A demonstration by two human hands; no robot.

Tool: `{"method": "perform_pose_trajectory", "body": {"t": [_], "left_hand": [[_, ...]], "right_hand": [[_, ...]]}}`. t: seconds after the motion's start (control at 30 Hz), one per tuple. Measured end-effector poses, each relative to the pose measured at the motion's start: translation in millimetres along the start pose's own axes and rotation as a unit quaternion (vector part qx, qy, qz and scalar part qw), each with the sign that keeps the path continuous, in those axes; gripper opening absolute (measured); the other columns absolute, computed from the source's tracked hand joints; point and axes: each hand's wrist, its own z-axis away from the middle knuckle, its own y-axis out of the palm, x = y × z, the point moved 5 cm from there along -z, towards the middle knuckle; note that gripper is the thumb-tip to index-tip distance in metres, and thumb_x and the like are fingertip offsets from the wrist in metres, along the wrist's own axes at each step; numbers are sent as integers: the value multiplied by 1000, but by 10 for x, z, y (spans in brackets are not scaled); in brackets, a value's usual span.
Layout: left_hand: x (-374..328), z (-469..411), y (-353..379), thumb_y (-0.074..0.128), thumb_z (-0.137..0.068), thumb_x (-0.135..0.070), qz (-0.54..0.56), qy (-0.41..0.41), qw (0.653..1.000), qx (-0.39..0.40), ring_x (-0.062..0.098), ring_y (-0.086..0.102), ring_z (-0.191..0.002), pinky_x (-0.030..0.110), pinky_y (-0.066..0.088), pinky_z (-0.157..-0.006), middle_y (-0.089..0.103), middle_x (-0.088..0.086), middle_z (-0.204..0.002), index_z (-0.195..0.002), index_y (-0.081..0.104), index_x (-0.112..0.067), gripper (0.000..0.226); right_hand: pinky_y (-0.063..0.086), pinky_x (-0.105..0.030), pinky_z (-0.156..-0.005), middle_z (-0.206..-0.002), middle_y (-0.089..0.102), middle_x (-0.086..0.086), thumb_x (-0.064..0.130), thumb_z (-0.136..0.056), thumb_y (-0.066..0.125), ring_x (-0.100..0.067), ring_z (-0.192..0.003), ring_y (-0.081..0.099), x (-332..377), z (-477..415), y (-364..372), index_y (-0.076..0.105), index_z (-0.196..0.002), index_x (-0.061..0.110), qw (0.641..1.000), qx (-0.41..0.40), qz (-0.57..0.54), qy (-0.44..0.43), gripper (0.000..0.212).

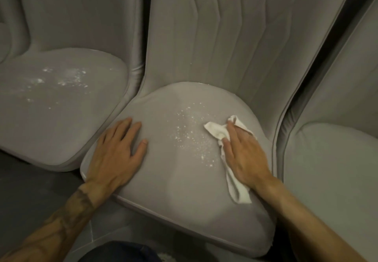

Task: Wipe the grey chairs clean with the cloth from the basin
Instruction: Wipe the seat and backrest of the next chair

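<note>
Three grey upholstered chairs stand side by side. The middle chair (184, 196) has white powdery specks (192, 137) scattered over its seat. My right hand (243, 155) lies flat on a white cloth (235, 182), pressing it onto the right side of that seat, beside the specks. My left hand (116, 155) rests flat on the seat's left edge, fingers spread, holding nothing. The left chair (51, 122) also carries white specks (61, 79) on its seat. The right chair (331, 169) shows no specks.
Dark tiled floor (30, 184) lies in front of the chairs at lower left. A dark blue fabric (116, 251), probably my knee, shows at the bottom edge. The chair backs stand close together with narrow gaps between them. No basin is in view.
</note>
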Motion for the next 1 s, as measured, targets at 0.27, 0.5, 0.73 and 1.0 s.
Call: {"method": "perform_pose_trajectory", "body": {"t": [0.27,0.5,0.73,1.0], "left_hand": [[-51,-8,-37,25,-98,-60,6,-4,1000,-4,32,37,-152,50,29,-126,41,12,-165,-160,42,-15,79],[-45,-18,-31,26,-98,-60,9,-3,1000,-4,32,39,-151,51,29,-126,42,12,-164,-160,41,-15,79],[15,-11,28,26,-101,-60,-6,10,1000,-7,31,40,-150,50,30,-125,43,11,-163,-160,41,-17,75],[-29,-19,0,28,-101,-57,-8,8,1000,-14,34,44,-147,52,33,-124,46,14,-161,-158,45,-12,74]], "right_hand": [[32,-45,-120,-157,42,-23,35,-110,25,-37,-141,44,1,-655,-11,30,-157,0,996,-28,42,72,59],[36,-44,-117,-154,47,-22,33,-110,29,-36,-138,49,-365,-809,-56,30,-157,-1,995,-27,46,88,58],[39,-46,-116,-150,51,-24,37,-109,23,-37,-135,52,-350,-518,-52,27,-159,-2,999,-16,1,33,64],[40,-47,-114,-146,55,-24,39,-110,22,-38,-131,55,-37,-998,12,28,-159,0,1000,-6,7,18,63]]}}
